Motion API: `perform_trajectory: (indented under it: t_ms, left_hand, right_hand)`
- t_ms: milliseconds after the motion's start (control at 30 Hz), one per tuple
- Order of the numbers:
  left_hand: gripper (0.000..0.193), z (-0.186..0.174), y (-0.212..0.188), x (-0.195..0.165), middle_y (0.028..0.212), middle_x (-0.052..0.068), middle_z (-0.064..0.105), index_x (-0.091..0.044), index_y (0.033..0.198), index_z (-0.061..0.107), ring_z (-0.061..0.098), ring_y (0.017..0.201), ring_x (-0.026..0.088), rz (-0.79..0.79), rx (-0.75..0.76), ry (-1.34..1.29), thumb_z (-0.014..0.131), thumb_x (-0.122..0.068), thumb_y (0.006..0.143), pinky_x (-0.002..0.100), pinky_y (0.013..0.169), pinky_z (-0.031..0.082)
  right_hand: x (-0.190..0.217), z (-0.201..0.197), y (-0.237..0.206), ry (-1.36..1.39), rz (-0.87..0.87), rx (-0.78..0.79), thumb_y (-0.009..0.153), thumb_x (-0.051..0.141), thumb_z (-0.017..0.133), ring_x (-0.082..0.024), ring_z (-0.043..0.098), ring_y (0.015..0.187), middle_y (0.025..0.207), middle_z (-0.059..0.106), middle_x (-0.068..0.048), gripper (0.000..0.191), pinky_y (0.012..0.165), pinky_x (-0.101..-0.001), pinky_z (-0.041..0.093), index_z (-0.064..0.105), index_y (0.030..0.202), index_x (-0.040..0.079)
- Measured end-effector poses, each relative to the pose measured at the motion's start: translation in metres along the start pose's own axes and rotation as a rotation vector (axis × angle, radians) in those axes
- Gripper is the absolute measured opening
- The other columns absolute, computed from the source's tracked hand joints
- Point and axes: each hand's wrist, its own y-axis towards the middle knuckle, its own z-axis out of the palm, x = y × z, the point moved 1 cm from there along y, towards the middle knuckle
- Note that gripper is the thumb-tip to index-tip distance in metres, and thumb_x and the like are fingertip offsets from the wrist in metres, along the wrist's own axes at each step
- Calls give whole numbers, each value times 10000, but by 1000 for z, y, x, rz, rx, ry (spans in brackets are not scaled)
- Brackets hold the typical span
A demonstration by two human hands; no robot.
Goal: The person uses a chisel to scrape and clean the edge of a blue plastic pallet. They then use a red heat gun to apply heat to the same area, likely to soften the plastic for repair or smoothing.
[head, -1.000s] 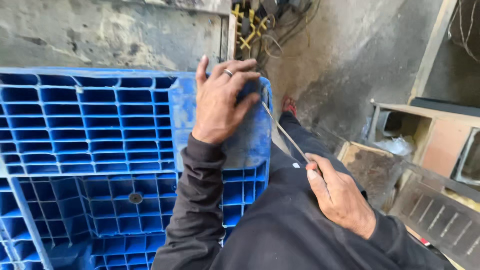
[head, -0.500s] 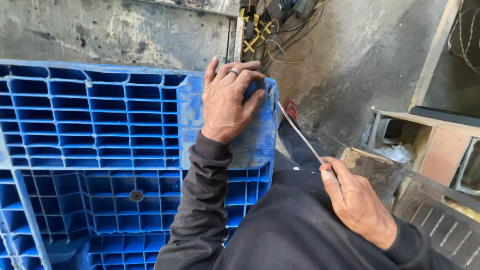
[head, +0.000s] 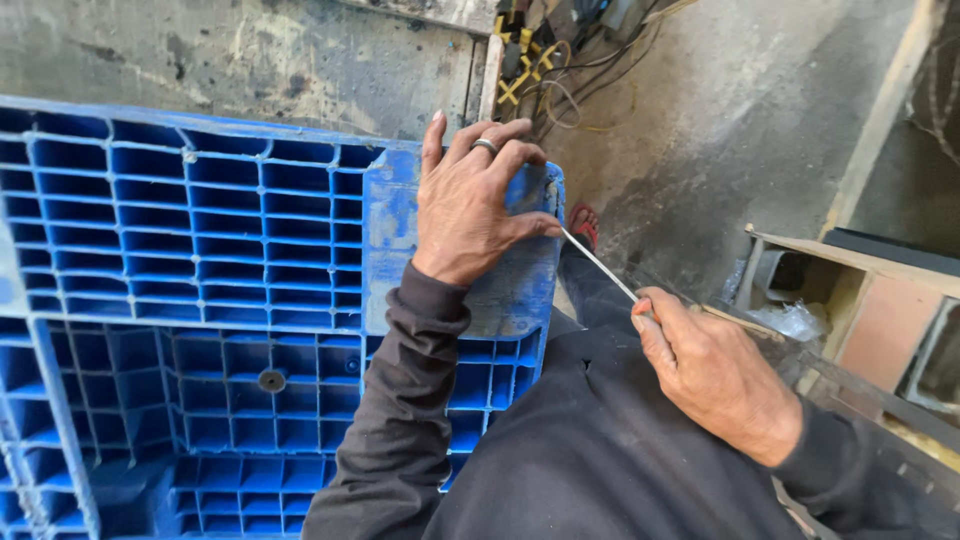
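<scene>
Over concrete floor, right hand fingers pinch thin rod slanting up-left to blue pallet.

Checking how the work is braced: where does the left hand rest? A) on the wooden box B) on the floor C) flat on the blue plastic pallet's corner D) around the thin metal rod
C: the left hand lies spread on the blue plastic pallet, while the right hand holds the thin metal rod.

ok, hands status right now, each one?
Left hand: open, pressed flat on the blue plastic pallet corner.
Right hand: closed, holding a thin metal rod.
</scene>
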Motion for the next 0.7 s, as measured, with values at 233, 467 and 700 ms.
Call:
perform_trajectory:
  t_ms: [233,467,700]
  left_hand:
    - [686,3,5,-4,1436,-10,596,-198,1151,680,488,1370,257,-61,40,35,889,-533,590,566,1235,113]
    - [675,3,6,-5,1452,-50,602,-222,1169,689,498,1379,238,-45,76,60,879,-559,616,564,1256,106]
    - [597,-2,6,0,1429,-54,611,-261,1238,720,505,1367,229,82,122,48,827,-548,726,580,1215,126]
  right_hand:
    - [-32,38,-6,81,40,-20,970,199,616,-351,719,680,781,706,-160,226,574,-442,540,603,1145,56]
    - [-60,72,-9,162,-36,-93,963,167,644,-359,725,726,911,725,-151,315,618,-437,560,562,1230,21]
    - [-66,76,-9,201,-139,-198,950,99,617,-369,722,788,920,716,-153,296,662,-432,565,571,1236,34]
